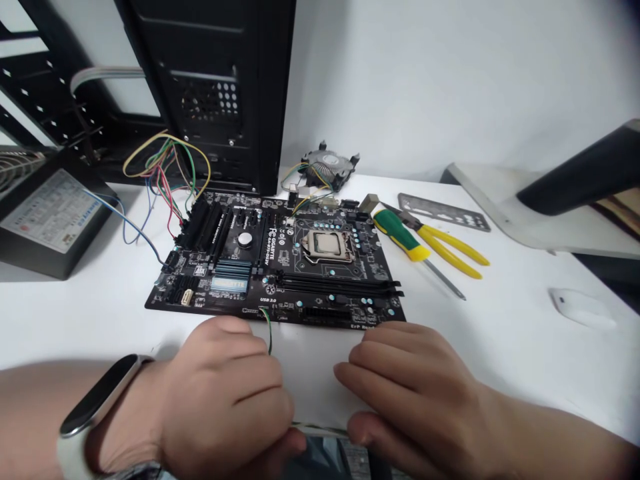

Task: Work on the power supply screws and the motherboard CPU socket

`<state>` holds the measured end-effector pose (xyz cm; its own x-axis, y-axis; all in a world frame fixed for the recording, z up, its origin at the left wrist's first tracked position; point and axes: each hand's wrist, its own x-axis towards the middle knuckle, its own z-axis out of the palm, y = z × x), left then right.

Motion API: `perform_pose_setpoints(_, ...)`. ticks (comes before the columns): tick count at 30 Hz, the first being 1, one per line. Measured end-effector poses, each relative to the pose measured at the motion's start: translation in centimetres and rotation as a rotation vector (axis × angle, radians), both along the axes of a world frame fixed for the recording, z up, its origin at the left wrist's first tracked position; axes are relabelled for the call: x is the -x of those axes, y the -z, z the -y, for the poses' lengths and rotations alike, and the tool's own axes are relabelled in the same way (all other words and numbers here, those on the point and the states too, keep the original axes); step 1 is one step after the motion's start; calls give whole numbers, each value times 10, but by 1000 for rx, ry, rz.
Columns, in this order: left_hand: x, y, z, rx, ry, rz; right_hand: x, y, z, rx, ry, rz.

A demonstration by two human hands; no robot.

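Observation:
My left hand [230, 387], with a fitness band [103, 400] on the wrist, is closed in front of the motherboard [310, 313]. My right hand [415, 393] is closed too, a short way to the right. A thin green and white wire [320, 430] runs between both hands, gripped at each end. From the motherboard's near edge a thin green cable [270, 332] comes down and passes behind my left hand; I cannot see whether it is the same wire. The board lies flat, with a processor [327, 245] in its socket and several coloured wires [167, 150] plugged in at its left.
A black computer case [215, 40] stands at the back left beside a power supply [60, 207]. A cooler fan [327, 165] lies behind the board. At right are a green and yellow screwdriver [403, 237], yellow-handled pliers [450, 243], a metal I/O plate [443, 211], a monitor stand [500, 207] and a white mouse [583, 307].

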<state>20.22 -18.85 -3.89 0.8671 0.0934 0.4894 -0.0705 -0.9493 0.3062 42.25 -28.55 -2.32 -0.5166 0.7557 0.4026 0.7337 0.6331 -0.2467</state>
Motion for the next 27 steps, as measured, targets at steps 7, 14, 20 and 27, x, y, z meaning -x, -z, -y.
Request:
perform_pose_setpoints(7, 10, -11, -3, -46, 88, -13, 0, 2, -3, -68, 30, 5)
perform_pose_setpoints(14, 23, -2, 6, -132, 94, -121, -8, -5, -6, -168, 130, 15)
perform_pose_setpoints(20, 26, 1, 7, -103, 169, -185, -13, -6, -6, -260, 199, 44)
perform_pose_setpoints(27, 17, 0, 6, -87, 156, -149, -26, -11, -12, -363, 274, 56)
